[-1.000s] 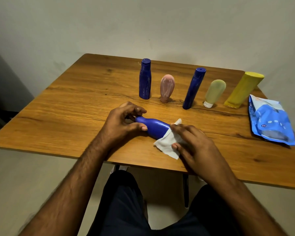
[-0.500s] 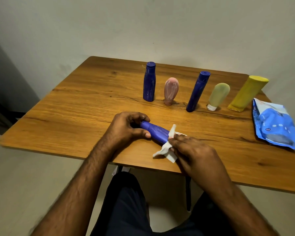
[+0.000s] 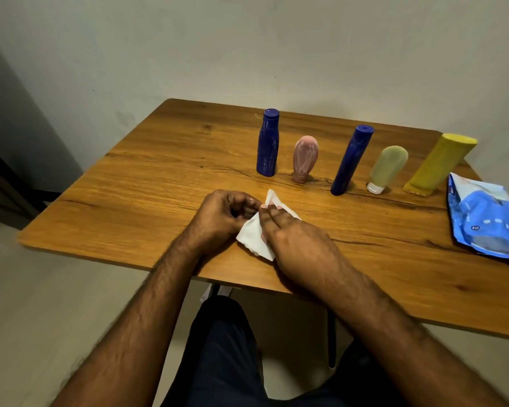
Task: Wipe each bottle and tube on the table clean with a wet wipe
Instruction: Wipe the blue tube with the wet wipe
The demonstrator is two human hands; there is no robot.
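Wet wipe (image 3: 254, 237) sits near the front edge of the table (image 3: 159, 177), bunched between both hands. Head view: right hand (image 3: 299, 240) has fingers curled around the wipe; left hand (image 3: 222, 214) is curled at its end, contents hidden. Whatever is wrapped isn't visible. Judgement: still mid-task, since five containers stand behind, including streaky pink tube (image 3: 304, 158), all apparently pending.

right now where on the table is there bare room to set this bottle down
Bare wood left of the left hand and of the blue bottle. A smaller bare strip between the right hand and the wipes packet. The back row through the yellow bottle is crowded.
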